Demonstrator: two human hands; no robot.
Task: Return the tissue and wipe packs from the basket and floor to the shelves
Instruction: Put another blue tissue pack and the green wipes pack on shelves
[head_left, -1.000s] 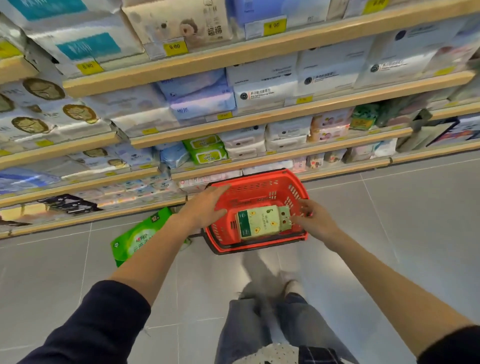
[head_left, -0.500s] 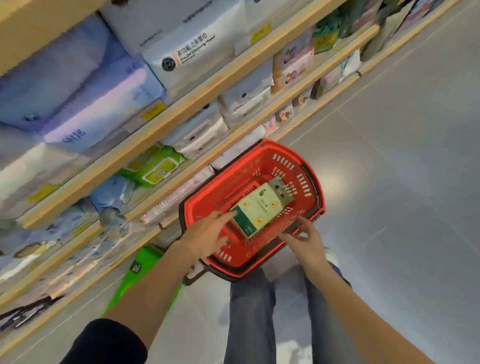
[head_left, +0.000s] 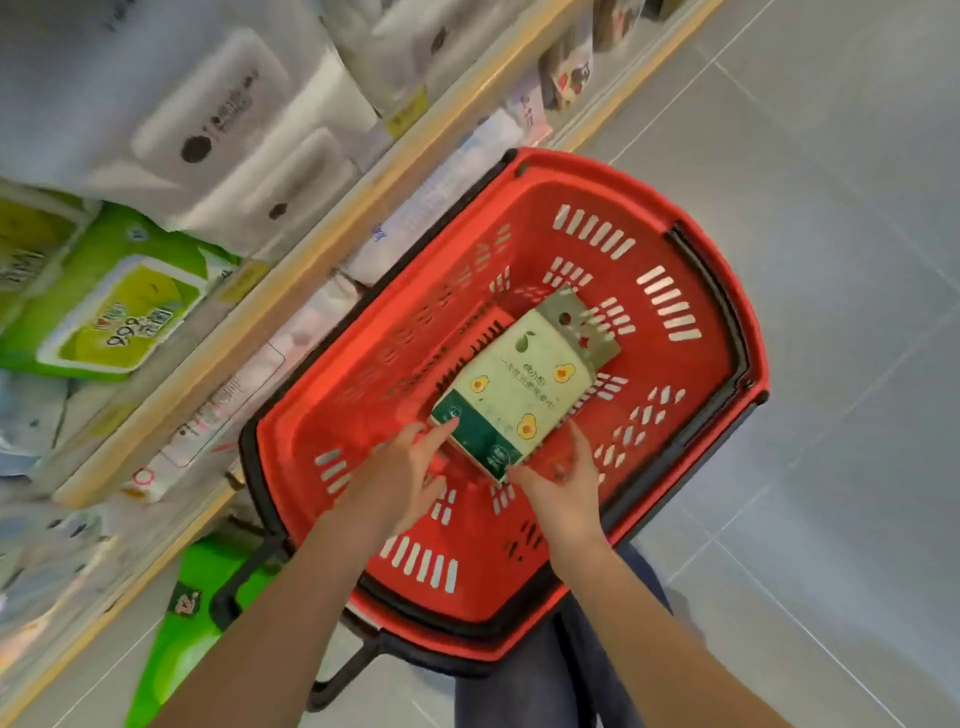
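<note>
Here, the left grip (head_left: 405, 478), a bare hand, is spread with its fingers (head_left: 441, 431) stretched forward, the tips meeting the near left corner of the tissue pack (head_left: 514, 395). The right grip (head_left: 561, 483) is also spread. Its thumb lies against the pack's nearest corner and its forefinger runs straight up along the pack's right edge. Neither one is curled round the pack, so it sits between them, touched at its near end on both sides.

The pack is cream with avocado prints and a dark green band at the end nearest the hands. It lies flat and slantwise on the bottom of the red basket (head_left: 727, 291), and nothing else can be seen in there with it. The basket stands on the grey tiled floor (head_left: 831, 467), just beside the lowest shelf.

To the left of the basket, a bright green pack (head_left: 176, 623) lies on the floor, close to the basket's black handle (head_left: 332, 675). The wooden shelves (head_left: 311, 244) run diagonally across the view, holding white packs (head_left: 223, 119) and a yellow-green wipe pack (head_left: 114, 312). The person's jeans (head_left: 545, 675) show below the basket.
</note>
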